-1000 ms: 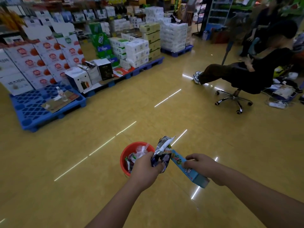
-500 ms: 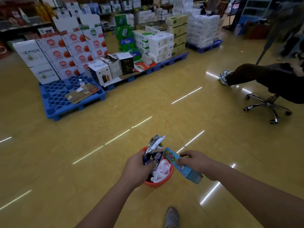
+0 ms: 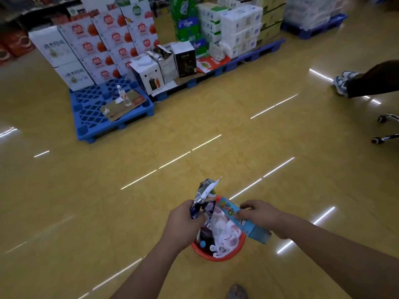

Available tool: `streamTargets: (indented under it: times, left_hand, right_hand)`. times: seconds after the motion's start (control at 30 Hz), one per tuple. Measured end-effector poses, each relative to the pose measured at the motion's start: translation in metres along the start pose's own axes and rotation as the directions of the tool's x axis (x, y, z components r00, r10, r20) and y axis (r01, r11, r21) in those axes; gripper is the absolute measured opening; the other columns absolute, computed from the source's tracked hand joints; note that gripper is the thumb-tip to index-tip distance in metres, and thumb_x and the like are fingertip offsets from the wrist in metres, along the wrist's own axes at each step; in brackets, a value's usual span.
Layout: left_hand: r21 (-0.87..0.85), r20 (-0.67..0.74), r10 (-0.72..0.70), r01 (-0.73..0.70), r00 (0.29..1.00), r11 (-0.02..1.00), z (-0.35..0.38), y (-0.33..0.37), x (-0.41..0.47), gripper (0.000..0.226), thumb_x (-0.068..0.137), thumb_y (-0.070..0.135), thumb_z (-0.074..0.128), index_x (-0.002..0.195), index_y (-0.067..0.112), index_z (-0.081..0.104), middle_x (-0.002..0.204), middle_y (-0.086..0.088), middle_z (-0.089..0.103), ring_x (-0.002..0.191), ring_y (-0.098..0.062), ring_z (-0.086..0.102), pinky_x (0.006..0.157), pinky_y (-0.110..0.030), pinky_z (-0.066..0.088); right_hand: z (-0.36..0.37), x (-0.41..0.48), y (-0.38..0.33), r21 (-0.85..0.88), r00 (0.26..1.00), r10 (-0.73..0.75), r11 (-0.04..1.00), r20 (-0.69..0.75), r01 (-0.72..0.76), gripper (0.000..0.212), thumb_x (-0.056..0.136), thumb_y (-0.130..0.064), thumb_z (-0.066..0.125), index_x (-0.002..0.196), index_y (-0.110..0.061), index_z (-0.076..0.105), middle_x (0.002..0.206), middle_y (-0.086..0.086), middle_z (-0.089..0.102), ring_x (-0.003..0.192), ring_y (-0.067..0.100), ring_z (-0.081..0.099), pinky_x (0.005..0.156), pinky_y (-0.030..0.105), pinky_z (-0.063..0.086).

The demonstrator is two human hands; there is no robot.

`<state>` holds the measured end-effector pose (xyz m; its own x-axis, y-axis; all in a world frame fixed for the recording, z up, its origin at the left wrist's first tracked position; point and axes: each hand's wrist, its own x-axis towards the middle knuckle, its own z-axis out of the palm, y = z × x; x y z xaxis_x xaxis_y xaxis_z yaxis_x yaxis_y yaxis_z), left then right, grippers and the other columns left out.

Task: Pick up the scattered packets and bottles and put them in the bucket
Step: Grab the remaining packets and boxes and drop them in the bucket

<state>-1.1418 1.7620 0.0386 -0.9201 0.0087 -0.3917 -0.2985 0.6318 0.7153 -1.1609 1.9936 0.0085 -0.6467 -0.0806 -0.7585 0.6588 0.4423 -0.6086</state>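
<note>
A red bucket (image 3: 218,256) stands on the yellow floor just below my hands, holding a white plastic bag, a dark packet and bottle caps. My left hand (image 3: 185,225) grips a crumpled silver-and-purple packet (image 3: 204,198) above the bucket's left side. A long light-blue box (image 3: 241,221) is held by my right hand (image 3: 262,216) over the bucket's right rim, tilted down to the right.
A blue pallet (image 3: 90,113) at the left carries cardboard and a clear water bottle (image 3: 123,96). Stacked cartons (image 3: 112,42) fill the pallets behind. A seated person's shoe (image 3: 343,82) and chair castors (image 3: 383,128) are at the right. My foot (image 3: 237,292) shows below.
The view has tilted down and closer to the bucket. Both hands with the packet and the blue box now hang right over the bucket instead of beside it.
</note>
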Motion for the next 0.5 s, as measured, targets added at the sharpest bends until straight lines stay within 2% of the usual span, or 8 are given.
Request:
streamTargets:
  times: [0.17,0.37,0.5]
  left_hand:
    - [0.032,-0.002,-0.031,0.031,1.000,0.999,0.004,-0.009,0.036,0.008,0.085,0.026,0.063,0.086,0.018,0.061,0.078,-0.002,0.066,0.073,-0.020,0.063,0.066,-0.037,0.052]
    - [0.036,0.051,-0.048,0.046,0.998,0.998,0.009,-0.028,0.082,0.018,0.081,0.029,0.062,0.088,0.012,0.061,0.082,-0.009,0.067,0.079,-0.028,0.066,0.075,-0.050,0.056]
    - [0.071,0.099,-0.030,0.023,0.995,0.997,0.018,-0.046,0.115,0.017,0.083,0.028,0.062,0.086,0.012,0.060,0.081,-0.009,0.067,0.078,-0.028,0.065,0.073,-0.047,0.056]
  right_hand:
    - [0.001,0.041,-0.008,-0.008,0.999,0.022,1.000,0.023,-0.022,0.043,0.080,-0.034,0.074,0.116,-0.017,0.059,0.100,0.008,0.072,0.086,0.026,0.073,0.071,0.035,0.058]
    - [0.005,0.073,-0.010,-0.043,0.999,0.032,0.999,0.040,-0.030,0.040,0.082,-0.037,0.073,0.114,-0.016,0.059,0.099,0.009,0.070,0.082,0.025,0.071,0.062,0.030,0.055]
    - [0.012,0.102,-0.008,-0.027,0.998,0.066,0.997,0.001,-0.066,0.035,0.086,-0.034,0.070,0.112,-0.013,0.059,0.098,0.011,0.069,0.076,0.024,0.069,0.061,0.030,0.055]
